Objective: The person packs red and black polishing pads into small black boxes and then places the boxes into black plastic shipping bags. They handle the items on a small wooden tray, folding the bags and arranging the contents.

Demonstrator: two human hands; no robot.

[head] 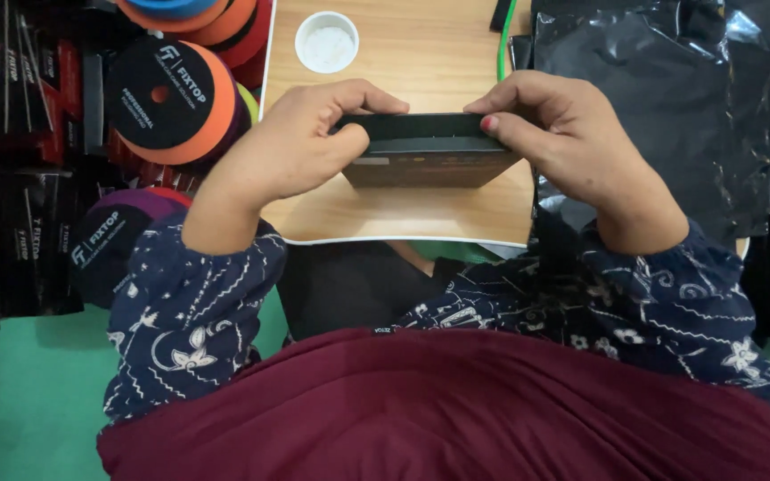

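Both hands, left hand (pixel 291 147) and right hand (pixel 563 142), grip the ends of a flat dark box (pixel 430 151) above the tabletop's (pixel 430 53) near edge. A white cup (pixel 326 42) sits near the far edge, black bags (pixel 670 98) at the right.

Light wood desk (pixel 421 44) with white edge, sits low over green floor (pixel 20 401). Black packaging stacks (pixel 11 160) left, crinkled black plastic bags (pixel 670 98) right. Even indoor light.

Both ends of dark flat box (pixel 427 150) covered by left hand (pixel 300 147) and right hand (pixel 559 142); grip contact under fingers not visible. Box underside hidden. Black plastic bag (pixel 670 98), right of grip, cut by frame edge. Foam discs (pixel 171 93), left of grip, partly cut off at top.
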